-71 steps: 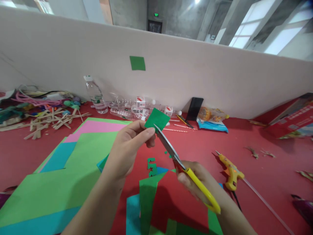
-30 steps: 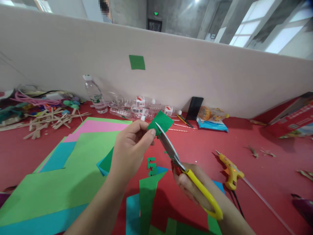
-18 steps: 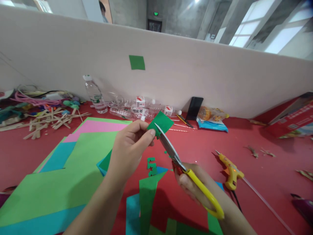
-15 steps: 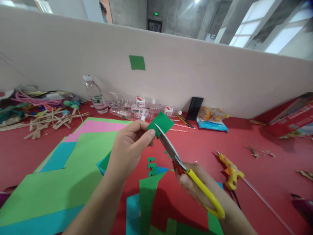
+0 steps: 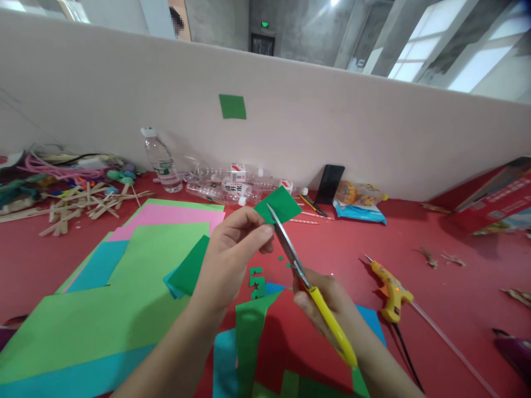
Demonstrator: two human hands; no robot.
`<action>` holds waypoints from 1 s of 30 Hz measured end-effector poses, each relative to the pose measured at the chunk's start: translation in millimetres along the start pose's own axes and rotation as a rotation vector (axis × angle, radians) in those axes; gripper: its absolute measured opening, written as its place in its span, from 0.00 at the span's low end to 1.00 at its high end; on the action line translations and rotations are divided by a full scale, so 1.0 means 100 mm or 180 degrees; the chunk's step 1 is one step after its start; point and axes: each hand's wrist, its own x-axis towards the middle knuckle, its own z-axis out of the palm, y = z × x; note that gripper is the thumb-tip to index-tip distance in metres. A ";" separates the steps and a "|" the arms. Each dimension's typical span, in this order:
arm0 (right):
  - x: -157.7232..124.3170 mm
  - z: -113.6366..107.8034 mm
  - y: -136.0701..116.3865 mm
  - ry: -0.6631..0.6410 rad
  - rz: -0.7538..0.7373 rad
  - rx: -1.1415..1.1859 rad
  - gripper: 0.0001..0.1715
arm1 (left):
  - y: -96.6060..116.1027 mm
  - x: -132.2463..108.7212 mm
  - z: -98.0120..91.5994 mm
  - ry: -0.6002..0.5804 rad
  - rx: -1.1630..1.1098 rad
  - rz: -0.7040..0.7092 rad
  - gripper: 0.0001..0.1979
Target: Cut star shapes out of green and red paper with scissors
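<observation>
My left hand [image 5: 238, 243] pinches a small green paper piece [image 5: 284, 205] by its lower left corner, above the red table. My right hand [image 5: 326, 298] grips yellow-handled scissors [image 5: 293, 257], their blades pointing up and left across the paper's near edge. The blades look nearly closed; whether they cut into the paper I cannot tell. Below the hands lies a green strip with star-shaped holes [image 5: 257, 283], with tiny green scraps beside it. Another dark green sheet [image 5: 191, 268] rests partly behind my left wrist.
Large light green sheets [image 5: 161, 265] spread on the left. A yellow glue gun [image 5: 392, 287] with its cord lies at right. Plastic bottles [image 5: 224, 190], a black phone [image 5: 331, 184] and a snack bag [image 5: 360, 210] line the white partition [image 5: 290, 121]. Wooden sticks [image 5: 89, 204] are piled at left.
Both hands have shifted, the left one right with the green paper. The scissors' handles have come closer together and their lower end has swung left. More of the dark green sheet behind my wrist shows.
</observation>
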 end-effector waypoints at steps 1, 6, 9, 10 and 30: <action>0.01 0.00 0.01 0.0056 -0.0025 -0.0092 0.38 | 0.01 0.00 0.00 -0.0020 -0.0060 -0.0036 0.07; 0.02 -0.02 -0.09 0.0081 0.0118 -0.0369 0.36 | 0.03 0.02 0.00 0.0011 -0.0265 -0.0250 0.08; -0.01 -0.05 -0.16 -0.0189 0.0136 -0.0135 0.35 | 0.03 0.03 -0.01 0.0089 -0.0313 -0.0347 0.08; -0.02 -0.07 -0.17 -0.0267 0.0130 0.0001 0.34 | 0.03 0.03 -0.02 0.0112 -0.0292 -0.0376 0.07; -0.02 -0.37 -0.15 -0.0897 0.0399 0.0133 0.38 | 0.18 0.14 -0.31 -0.0509 0.1910 -0.0375 0.06</action>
